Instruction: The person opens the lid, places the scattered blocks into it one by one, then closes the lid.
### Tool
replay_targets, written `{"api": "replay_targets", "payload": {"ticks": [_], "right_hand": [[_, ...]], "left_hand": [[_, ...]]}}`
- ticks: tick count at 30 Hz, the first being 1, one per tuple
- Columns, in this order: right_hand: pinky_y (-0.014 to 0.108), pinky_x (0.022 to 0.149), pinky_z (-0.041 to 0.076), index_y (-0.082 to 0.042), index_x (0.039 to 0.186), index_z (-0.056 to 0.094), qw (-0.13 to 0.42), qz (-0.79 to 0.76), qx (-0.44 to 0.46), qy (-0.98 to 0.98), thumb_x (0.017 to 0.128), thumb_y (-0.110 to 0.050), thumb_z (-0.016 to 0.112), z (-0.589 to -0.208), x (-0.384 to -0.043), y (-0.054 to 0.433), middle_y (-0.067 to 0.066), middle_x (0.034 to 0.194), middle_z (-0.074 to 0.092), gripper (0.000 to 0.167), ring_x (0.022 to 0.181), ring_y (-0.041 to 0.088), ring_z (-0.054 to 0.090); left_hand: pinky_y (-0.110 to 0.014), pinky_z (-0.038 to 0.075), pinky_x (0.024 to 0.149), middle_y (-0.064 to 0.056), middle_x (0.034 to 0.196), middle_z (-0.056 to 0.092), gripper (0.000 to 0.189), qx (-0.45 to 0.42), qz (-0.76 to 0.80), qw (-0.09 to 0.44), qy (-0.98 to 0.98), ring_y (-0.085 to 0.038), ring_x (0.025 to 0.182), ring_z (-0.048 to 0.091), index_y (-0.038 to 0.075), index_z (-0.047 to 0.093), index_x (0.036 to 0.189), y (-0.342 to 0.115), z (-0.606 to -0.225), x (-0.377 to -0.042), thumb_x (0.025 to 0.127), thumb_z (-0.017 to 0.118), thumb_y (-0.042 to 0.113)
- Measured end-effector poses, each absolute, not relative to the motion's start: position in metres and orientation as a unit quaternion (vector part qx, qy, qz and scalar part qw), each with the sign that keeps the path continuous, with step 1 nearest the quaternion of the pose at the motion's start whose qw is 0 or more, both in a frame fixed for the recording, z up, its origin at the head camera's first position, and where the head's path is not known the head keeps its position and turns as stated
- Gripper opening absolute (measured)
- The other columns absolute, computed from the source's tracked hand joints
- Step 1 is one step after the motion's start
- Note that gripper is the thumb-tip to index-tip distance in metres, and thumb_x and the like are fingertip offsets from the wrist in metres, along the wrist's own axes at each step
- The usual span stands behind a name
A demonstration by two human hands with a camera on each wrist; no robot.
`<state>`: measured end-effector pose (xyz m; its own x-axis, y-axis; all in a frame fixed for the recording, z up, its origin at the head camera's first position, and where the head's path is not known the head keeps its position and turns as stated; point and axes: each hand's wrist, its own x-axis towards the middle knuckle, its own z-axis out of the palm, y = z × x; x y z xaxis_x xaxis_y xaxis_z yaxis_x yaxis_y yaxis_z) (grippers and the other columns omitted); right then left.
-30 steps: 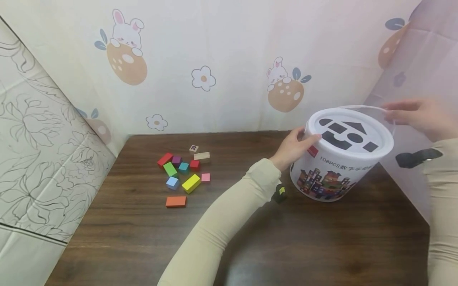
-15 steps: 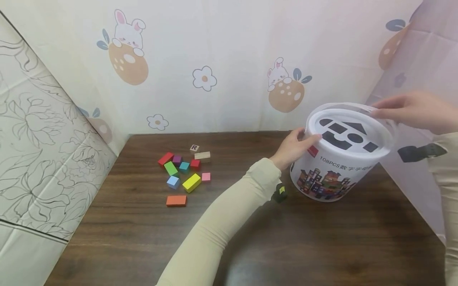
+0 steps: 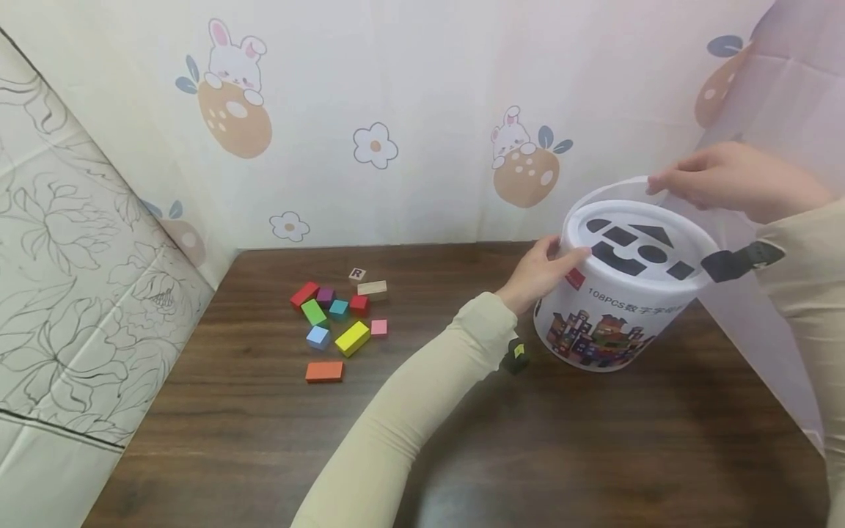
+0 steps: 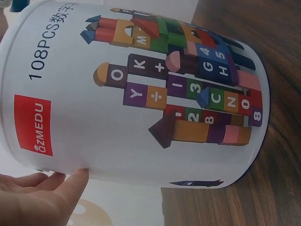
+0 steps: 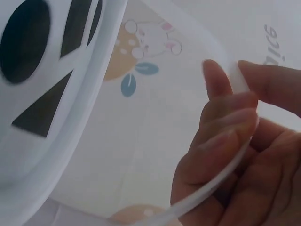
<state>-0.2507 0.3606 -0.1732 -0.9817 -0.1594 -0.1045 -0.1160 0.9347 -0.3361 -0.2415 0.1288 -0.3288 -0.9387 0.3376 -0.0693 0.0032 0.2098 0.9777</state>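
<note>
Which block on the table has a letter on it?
The small pale cube farthest back, showing a dark R. The other blocks show no letters.

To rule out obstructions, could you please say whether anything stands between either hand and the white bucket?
Nothing visible does: the left hand touches the white bucket, the right hand holds its handle, and the blocks lie apart to the left.

From head we look forward, down over desk (image 3: 475, 462), bucket (image 3: 607, 334) at right, rabbit-patterned backdrop (image 3: 436, 73) behind. From left wrist we face bucket's printed side (image 4: 183, 94), very near, view turned sideways. From right wrist we look past lid (image 5: 28, 155), close, toward same backdrop. Head and left wrist share printed side; head and right wrist share lid, handle (image 5: 188, 202).
</note>
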Motion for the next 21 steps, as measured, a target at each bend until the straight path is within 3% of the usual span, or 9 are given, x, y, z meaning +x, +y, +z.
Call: {"api": "replay_targets", "payload": {"ticks": [3, 6, 9, 11, 13, 15, 18, 21], "right_hand": [[0.032, 0.067, 0.039, -0.007, 0.098, 0.068, 0.082, -0.174, -0.066, 0.979, 0.099, -0.048, 0.050, -0.171, -0.254, 0.352, 0.001, 0.078, 0.058, 0.044, 0.078, 0.013, 0.048], [0.036, 0.071, 0.043, -0.003, 0.103, 0.066, 0.093, -0.184, -0.071, 0.976, 0.100, -0.047, 0.046, -0.170, -0.257, 0.347, 0.004, 0.087, 0.063, 0.048, 0.081, 0.011, 0.051], [0.052, 0.078, 0.048, 0.005, 0.117, 0.060, 0.099, -0.198, -0.071, 0.973, 0.101, -0.047, 0.042, -0.170, -0.257, 0.344, 0.023, 0.108, 0.063, 0.058, 0.095, 0.027, 0.058], [0.063, 0.083, 0.046, 0.007, 0.123, 0.056, 0.101, -0.203, -0.068, 0.972, 0.101, -0.049, 0.040, -0.171, -0.256, 0.342, 0.029, 0.120, 0.059, 0.062, 0.105, 0.039, 0.057], [0.071, 0.085, 0.040, 0.007, 0.120, 0.057, 0.098, -0.210, -0.066, 0.971, 0.101, -0.050, 0.040, -0.170, -0.254, 0.337, 0.030, 0.120, 0.059, 0.062, 0.116, 0.051, 0.049], [0.071, 0.088, 0.038, 0.003, 0.113, 0.062, 0.088, -0.215, -0.068, 0.970, 0.101, -0.049, 0.042, -0.170, -0.252, 0.331, 0.020, 0.109, 0.066, 0.057, 0.115, 0.044, 0.051], [0.053, 0.088, 0.043, -0.003, 0.101, 0.067, 0.067, -0.229, -0.073, 0.968, 0.100, -0.047, 0.047, -0.168, -0.249, 0.319, 0.001, 0.090, 0.068, 0.048, 0.101, 0.021, 0.057], [0.035, 0.078, 0.039, -0.008, 0.093, 0.069, 0.050, -0.235, -0.074, 0.968, 0.100, -0.045, 0.049, -0.167, -0.246, 0.307, -0.010, 0.080, 0.064, 0.042, 0.082, 0.005, 0.051]], "left_hand": [[-0.050, 0.042, 0.109, 0.004, 0.148, 0.048, 0.062, 0.110, 0.620, 0.139, 0.765, -0.020, 0.137, 0.047, 0.025, 0.043, 0.145, 0.128, -0.330, -0.241, 0.091, 0.061, 0.052], [-0.049, 0.042, 0.110, 0.004, 0.148, 0.048, 0.063, 0.108, 0.621, 0.137, 0.764, -0.019, 0.136, 0.047, 0.025, 0.042, 0.145, 0.127, -0.331, -0.241, 0.091, 0.062, 0.052], [-0.047, 0.042, 0.110, 0.004, 0.147, 0.049, 0.064, 0.110, 0.623, 0.129, 0.763, -0.017, 0.135, 0.048, 0.024, 0.042, 0.145, 0.125, -0.332, -0.241, 0.091, 0.062, 0.051], [-0.045, 0.042, 0.111, 0.004, 0.146, 0.049, 0.064, 0.116, 0.623, 0.124, 0.764, -0.016, 0.134, 0.048, 0.024, 0.042, 0.145, 0.124, -0.332, -0.241, 0.090, 0.063, 0.051], [-0.044, 0.042, 0.111, 0.004, 0.145, 0.049, 0.064, 0.123, 0.619, 0.124, 0.766, -0.016, 0.133, 0.049, 0.024, 0.042, 0.145, 0.121, -0.332, -0.241, 0.091, 0.063, 0.051], [-0.044, 0.042, 0.110, 0.004, 0.145, 0.049, 0.064, 0.129, 0.615, 0.126, 0.767, -0.016, 0.132, 0.049, 0.024, 0.041, 0.145, 0.117, -0.333, -0.241, 0.091, 0.063, 0.051], [-0.044, 0.042, 0.111, 0.003, 0.146, 0.048, 0.067, 0.138, 0.611, 0.130, 0.769, -0.016, 0.133, 0.048, 0.024, 0.038, 0.147, 0.109, -0.334, -0.241, 0.090, 0.064, 0.050], [-0.044, 0.040, 0.112, 0.002, 0.149, 0.045, 0.072, 0.146, 0.610, 0.128, 0.768, -0.017, 0.134, 0.047, 0.025, 0.034, 0.150, 0.101, -0.335, -0.240, 0.089, 0.066, 0.048]]}}
